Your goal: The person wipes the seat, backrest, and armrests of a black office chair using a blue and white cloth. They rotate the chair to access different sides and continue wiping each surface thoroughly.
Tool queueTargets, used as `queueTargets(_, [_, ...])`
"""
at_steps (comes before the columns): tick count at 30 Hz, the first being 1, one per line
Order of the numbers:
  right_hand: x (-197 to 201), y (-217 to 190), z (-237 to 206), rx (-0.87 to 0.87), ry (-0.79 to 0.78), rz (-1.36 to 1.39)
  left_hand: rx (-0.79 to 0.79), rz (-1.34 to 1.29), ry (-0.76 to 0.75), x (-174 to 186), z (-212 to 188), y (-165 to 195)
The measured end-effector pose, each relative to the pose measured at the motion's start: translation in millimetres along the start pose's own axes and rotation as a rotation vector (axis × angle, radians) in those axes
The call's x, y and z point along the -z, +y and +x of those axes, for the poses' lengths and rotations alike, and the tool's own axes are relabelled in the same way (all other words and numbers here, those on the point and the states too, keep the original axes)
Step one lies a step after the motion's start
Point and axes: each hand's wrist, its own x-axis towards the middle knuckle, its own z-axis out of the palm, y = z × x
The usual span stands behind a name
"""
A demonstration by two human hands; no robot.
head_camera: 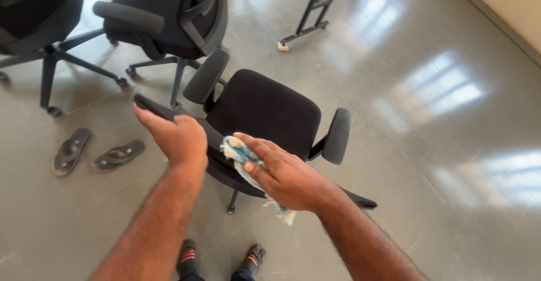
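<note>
At the centre of the frame stands a black office chair (265, 109), seen from behind and above, its seat and two padded armrests facing away. The left hand (177, 137) grips the top edge of the chair's backrest at centre left, fingers (147, 119) curled over the edge and pressed together. Just beside it, the right hand (287, 174) presses a pale blue and white cloth (239, 151) against the same backrest edge; its fingers lie flat and close together over the cloth, whose frayed end hangs below the wrist (the far side of the cloth is hidden under the palm).

At the upper left of the frame are two more black chairs (169, 16), well apart from the hands, and below them a pair of dark sandals (96, 151) lies on the shiny grey floor (439, 163). A dark metal frame on castors (310, 16) stands at the top centre. At the bottom edge the person's own feet (220, 261) show in dark footwear with red stripes.
</note>
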Motion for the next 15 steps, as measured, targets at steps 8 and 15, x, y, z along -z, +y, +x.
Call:
queueTargets(8, [18.9,46.7,-22.8,-0.299,-0.269,0.288,-0.039,0.13,0.048,2.1,35.6,30.6])
queueTargets(15, [34.3,102.4,-65.7,-0.418,-0.375,0.576,-0.096,0.284,0.07,-8.8,44.1,35.1])
